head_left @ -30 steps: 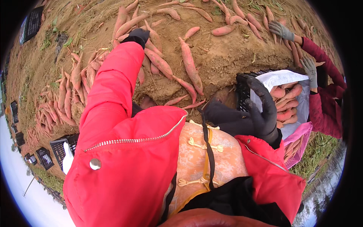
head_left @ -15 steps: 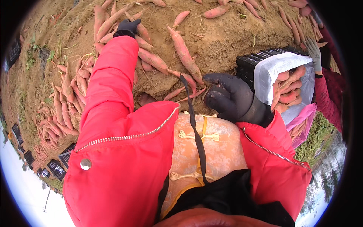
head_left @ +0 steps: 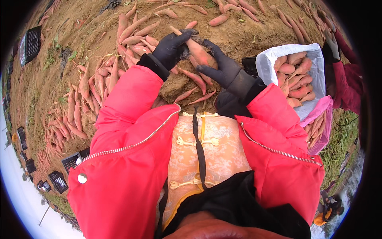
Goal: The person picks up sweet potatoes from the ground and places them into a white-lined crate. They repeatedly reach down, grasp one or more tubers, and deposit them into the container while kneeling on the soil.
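Note:
Between my hands is a long, pinkish sweet potato (head_left: 199,53), tilted with its narrow tip up and to the left. My left hand (head_left: 171,49), in a black glove, closes on its left side. Black-gloved too, my right hand (head_left: 229,71) curls round the thick lower end, thumb below and fingers above. Beneath them, a few sweet potatoes (head_left: 195,79) lie on the soil. A heap of sweet potatoes (head_left: 135,36) lies beyond my left hand. To the right of my right hand is a crate with a white liner (head_left: 264,57), holding several sweet potatoes (head_left: 296,79).
A pink bag (head_left: 327,123) with sweet potatoes sits beside the lined crate. At the right edge, another person's sleeve (head_left: 348,87) and grey glove (head_left: 332,46) show. More sweet potatoes (head_left: 73,111) spread over the left ground, with black crates (head_left: 32,44) further out.
My left hand has come back from the far heap toward the middle. My right hand has risen from near my lap, and both now hold a sweet potato. The lined crate shows more fully.

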The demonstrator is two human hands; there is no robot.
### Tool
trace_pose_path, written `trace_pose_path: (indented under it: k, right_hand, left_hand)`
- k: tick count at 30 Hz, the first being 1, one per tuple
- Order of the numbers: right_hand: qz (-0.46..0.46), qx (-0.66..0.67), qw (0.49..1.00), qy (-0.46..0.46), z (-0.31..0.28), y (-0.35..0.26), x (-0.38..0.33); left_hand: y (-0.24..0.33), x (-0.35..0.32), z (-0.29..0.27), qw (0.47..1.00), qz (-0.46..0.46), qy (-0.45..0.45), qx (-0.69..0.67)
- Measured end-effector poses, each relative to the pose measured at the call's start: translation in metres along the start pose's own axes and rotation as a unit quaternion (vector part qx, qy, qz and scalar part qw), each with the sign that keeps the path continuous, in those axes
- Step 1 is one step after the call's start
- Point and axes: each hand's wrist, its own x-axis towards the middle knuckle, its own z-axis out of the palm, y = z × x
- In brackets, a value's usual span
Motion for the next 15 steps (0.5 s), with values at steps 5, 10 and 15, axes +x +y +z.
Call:
trace_pose_path:
  k: [5,10,15]
  right_hand:
    - [0.072,-0.016,0.996,-0.050,0.001,0.007,-0.019]
    - [0.127,-0.105,0.979,-0.123,-0.016,0.008,-0.036]
    - [0.172,-0.205,0.936,-0.229,-0.022,0.007,-0.037]
  left_hand:
    - [-0.031,0.003,0.007,0.983,-0.063,0.124,0.119]
    - [-0.056,0.014,-0.001,0.844,-0.005,0.188,0.503]
    - [-0.033,0.068,-0.120,0.699,0.023,0.189,0.690]
